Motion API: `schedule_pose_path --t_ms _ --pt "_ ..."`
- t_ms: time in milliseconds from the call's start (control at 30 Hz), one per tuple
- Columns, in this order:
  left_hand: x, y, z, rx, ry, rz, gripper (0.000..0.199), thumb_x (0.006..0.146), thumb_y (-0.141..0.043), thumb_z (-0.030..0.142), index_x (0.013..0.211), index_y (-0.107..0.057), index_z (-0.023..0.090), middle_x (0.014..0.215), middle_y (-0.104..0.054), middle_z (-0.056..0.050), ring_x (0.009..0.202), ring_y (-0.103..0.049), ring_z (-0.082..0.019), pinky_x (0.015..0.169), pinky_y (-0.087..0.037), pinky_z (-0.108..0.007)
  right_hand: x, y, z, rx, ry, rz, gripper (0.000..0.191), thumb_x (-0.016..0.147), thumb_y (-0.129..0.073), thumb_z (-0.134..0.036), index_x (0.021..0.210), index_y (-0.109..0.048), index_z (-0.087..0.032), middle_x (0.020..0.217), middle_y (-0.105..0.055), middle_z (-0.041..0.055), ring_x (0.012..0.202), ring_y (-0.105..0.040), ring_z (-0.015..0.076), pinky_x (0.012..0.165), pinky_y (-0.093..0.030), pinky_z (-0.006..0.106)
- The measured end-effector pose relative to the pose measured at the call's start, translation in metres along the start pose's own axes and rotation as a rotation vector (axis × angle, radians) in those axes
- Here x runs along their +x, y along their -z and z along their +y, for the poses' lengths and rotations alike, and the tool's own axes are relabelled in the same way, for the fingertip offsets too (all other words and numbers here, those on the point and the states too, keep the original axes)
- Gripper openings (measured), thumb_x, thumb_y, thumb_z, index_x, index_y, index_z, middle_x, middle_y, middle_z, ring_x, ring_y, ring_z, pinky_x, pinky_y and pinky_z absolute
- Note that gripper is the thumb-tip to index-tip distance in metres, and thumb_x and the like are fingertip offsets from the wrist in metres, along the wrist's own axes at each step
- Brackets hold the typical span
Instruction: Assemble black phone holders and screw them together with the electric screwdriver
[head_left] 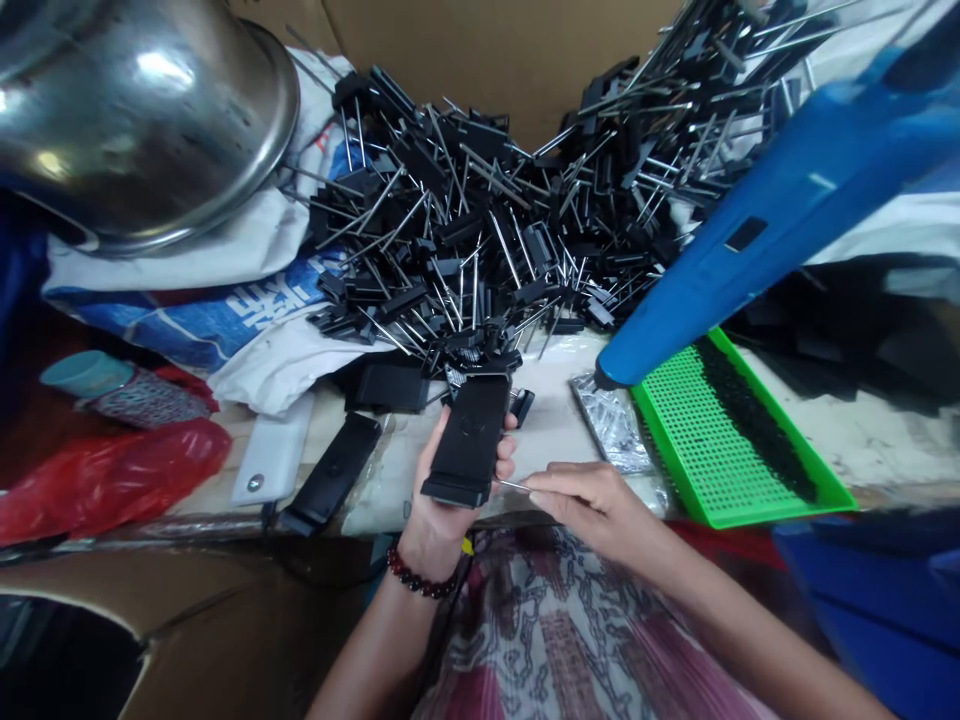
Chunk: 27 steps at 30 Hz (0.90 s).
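Observation:
My left hand [433,512] is wrapped from beneath round a black plastic holder [471,432], long and flat with a raised lip at its near end. Between the thumb and fingers of my right hand [589,500] is a thin metal rod [514,486]. Its far end reaches the holder's right side near the lip; whether it goes in there, I cannot tell. A similar black holder [334,470] lies on the table to the left. Just beyond my hands rises a big heap of black plastic parts with metal rods [480,230].
A blue power tool, like an electric screwdriver [720,240], slants in from the upper right. Beneath its tip is a silvery packet [613,425]. A green basket [780,515] holds small black pieces. At left are a metal pot [150,120], a cup [88,373] and a red bag [120,475].

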<state>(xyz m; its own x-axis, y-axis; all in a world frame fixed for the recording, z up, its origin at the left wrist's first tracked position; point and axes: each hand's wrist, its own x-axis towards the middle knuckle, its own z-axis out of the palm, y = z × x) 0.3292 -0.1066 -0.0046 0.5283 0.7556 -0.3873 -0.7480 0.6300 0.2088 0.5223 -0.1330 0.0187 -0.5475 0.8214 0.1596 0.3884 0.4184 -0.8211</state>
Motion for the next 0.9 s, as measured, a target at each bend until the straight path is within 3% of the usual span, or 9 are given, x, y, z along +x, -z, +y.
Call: schedule_pose_path --t_ms 100,167,233,400,467,567,633,800,900 --pt "0.000 -0.004 0.003 0.025 0.030 0.045 0.058 0.093 -0.037 0.055 0.107 -0.062 0.005 0.077 -0.060 -0.012 0.062 -0.056 -0.014 0.046 -0.049 -0.019 -0.001 -0.002 -0.002 -0.264 0.075 0.082 0.033 0.099 -0.037 -0.019 0.093 -0.069 -0.013 0.064 -0.053 0.0015 0.052 -0.049 0.0117 0.048 -0.035 0.023" --pt "0.000 -0.007 0.005 0.056 0.045 0.094 0.063 0.094 -0.031 0.055 0.104 -0.062 0.001 0.074 -0.060 -0.012 0.060 -0.057 -0.015 0.044 -0.048 -0.019 -0.002 -0.001 -0.006 -0.546 0.153 0.168 0.036 0.097 -0.033 -0.012 0.097 -0.069 -0.012 0.067 -0.056 0.0049 0.054 -0.051 0.0142 0.046 -0.031 0.025" --pt "0.000 -0.008 0.006 0.075 0.049 0.123 0.067 0.095 -0.024 0.055 0.103 -0.062 0.000 0.071 -0.059 -0.012 0.059 -0.058 -0.016 0.042 -0.048 -0.019 -0.001 0.001 -0.007 -0.658 0.197 0.190 0.038 0.095 -0.031 -0.008 0.100 -0.069 -0.012 0.071 -0.060 0.0076 0.058 -0.054 0.0162 0.046 -0.031 0.026" --pt "0.002 -0.005 0.006 0.050 0.073 0.060 0.067 0.096 -0.024 0.054 0.106 -0.061 -0.002 0.073 -0.058 -0.012 0.060 -0.059 -0.016 0.045 -0.050 -0.019 0.004 0.005 0.000 -0.212 0.072 -0.025 0.031 0.099 -0.039 -0.019 0.095 -0.069 -0.016 0.066 -0.060 0.0008 0.056 -0.056 0.0113 0.053 -0.040 0.021" --pt "0.003 -0.005 0.006 0.049 0.047 0.056 0.067 0.096 -0.024 0.054 0.105 -0.061 -0.001 0.074 -0.058 -0.012 0.060 -0.058 -0.015 0.046 -0.050 -0.019 0.004 0.002 0.001 -0.271 0.066 0.029 0.032 0.100 -0.038 -0.020 0.096 -0.070 -0.015 0.066 -0.060 0.0015 0.055 -0.055 0.0116 0.052 -0.039 0.021" --pt "0.003 -0.009 0.007 0.070 -0.006 0.116 0.066 0.097 -0.020 0.052 0.101 -0.062 0.001 0.070 -0.058 -0.012 0.059 -0.057 -0.015 0.047 -0.049 -0.020 0.001 -0.003 -0.001 -0.625 0.168 0.188 0.039 0.098 -0.030 -0.014 0.101 -0.069 -0.012 0.069 -0.061 0.0067 0.056 -0.056 0.0156 0.049 -0.035 0.025" --pt "0.002 -0.014 0.008 0.086 -0.010 0.183 0.068 0.097 -0.016 0.051 0.100 -0.062 0.002 0.068 -0.058 -0.012 0.058 -0.056 -0.016 0.045 -0.048 -0.021 0.001 -0.005 -0.001 -0.713 0.206 0.197 0.041 0.097 -0.028 -0.011 0.102 -0.068 -0.010 0.071 -0.063 0.0086 0.058 -0.058 0.0174 0.048 -0.033 0.027" --pt "0.002 -0.024 0.011 0.069 0.030 0.211 0.072 0.096 -0.014 0.053 0.099 -0.062 0.000 0.068 -0.057 -0.012 0.055 -0.053 -0.015 0.043 -0.046 -0.020 0.006 -0.005 0.007 -0.209 0.063 0.004 0.031 0.100 -0.038 -0.020 0.091 -0.067 -0.014 0.066 -0.060 0.0003 0.058 -0.058 0.0112 0.054 -0.040 0.021" --pt "0.003 -0.021 0.011 0.064 0.014 0.186 0.070 0.097 -0.014 0.051 0.099 -0.062 0.000 0.068 -0.057 -0.012 0.056 -0.054 -0.014 0.044 -0.047 -0.020 0.004 -0.008 0.007 -0.325 0.072 0.094 0.033 0.100 -0.036 -0.019 0.095 -0.068 -0.014 0.066 -0.059 0.0018 0.057 -0.056 0.0123 0.051 -0.038 0.022"
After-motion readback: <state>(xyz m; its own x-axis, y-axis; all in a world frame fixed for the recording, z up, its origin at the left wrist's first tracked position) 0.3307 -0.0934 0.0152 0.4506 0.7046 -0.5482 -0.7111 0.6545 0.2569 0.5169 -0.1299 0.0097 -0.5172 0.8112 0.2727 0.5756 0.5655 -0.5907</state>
